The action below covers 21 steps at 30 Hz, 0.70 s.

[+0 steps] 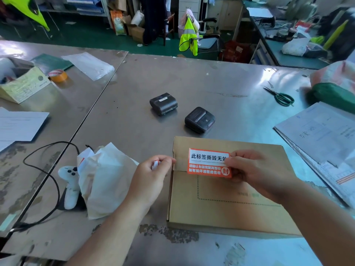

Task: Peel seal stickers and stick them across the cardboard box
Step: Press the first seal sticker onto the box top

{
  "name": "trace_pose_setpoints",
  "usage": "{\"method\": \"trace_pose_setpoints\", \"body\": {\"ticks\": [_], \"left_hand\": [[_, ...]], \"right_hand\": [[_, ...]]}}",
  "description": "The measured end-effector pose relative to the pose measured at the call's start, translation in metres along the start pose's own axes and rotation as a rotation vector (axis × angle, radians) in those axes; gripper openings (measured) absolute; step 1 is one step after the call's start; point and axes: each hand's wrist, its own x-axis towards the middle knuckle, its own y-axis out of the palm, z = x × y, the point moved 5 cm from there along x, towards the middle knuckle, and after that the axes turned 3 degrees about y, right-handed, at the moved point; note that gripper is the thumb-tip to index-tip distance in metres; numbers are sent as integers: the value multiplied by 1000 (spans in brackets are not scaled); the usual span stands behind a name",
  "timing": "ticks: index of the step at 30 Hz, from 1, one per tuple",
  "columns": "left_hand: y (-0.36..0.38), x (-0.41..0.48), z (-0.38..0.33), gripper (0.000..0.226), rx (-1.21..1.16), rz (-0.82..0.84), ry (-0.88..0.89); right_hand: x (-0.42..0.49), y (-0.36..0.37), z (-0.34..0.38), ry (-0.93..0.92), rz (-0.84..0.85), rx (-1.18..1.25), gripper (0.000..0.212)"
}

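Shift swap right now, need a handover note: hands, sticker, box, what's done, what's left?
Right hand: pinches the right end of the orange and white seal sticker.
Left hand: pinches a small white and red scrap by the box's left edge.
Cardboard box: closed, flat on the metal table. The sticker sits over its flap edge near the far left corner; I cannot tell whether it is stuck yet.
Done: one sticker in hand and lined up. No other sticker shows on the box.
Left: press this one down across the flap edge, then probably peel more.
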Motion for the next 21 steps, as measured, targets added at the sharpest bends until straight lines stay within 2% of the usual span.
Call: {"method": "trace_pose_setpoints", "body": {"ticks": [3,10,21], "left_hand": [[-4,-2,-2,16,66,-10,26],[-6,0,3,12,89,3,33],[2,6,2,17,84,6,27]], "right_hand": [[1,5,0,36,12,-162,22],[5,12,6,73,-4,-328,27],[8,13,10,117,14,-354,24]]}}
